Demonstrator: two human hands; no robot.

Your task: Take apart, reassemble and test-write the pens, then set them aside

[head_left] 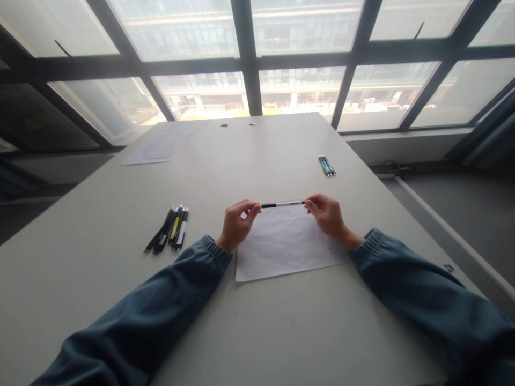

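A pen (284, 204) with a black part on the left and a pale barrel on the right is held level between my two hands. My left hand (238, 221) pinches its black end between thumb and fingers. At the other end, my right hand (326, 215) grips the tip the same way. Beneath the pen lies a white sheet of paper (281, 252) with faint marks on it. To the left of my left hand rests a loose bunch of several pens (171, 230), mostly black, one with a yellow barrel.
Several green and blue pens (326, 165) lie together at the right side of the white table (249, 166). More paper sheets (155, 145) lie at the far left. A round dark grommet (224, 125) sits near the far edge, before the windows.
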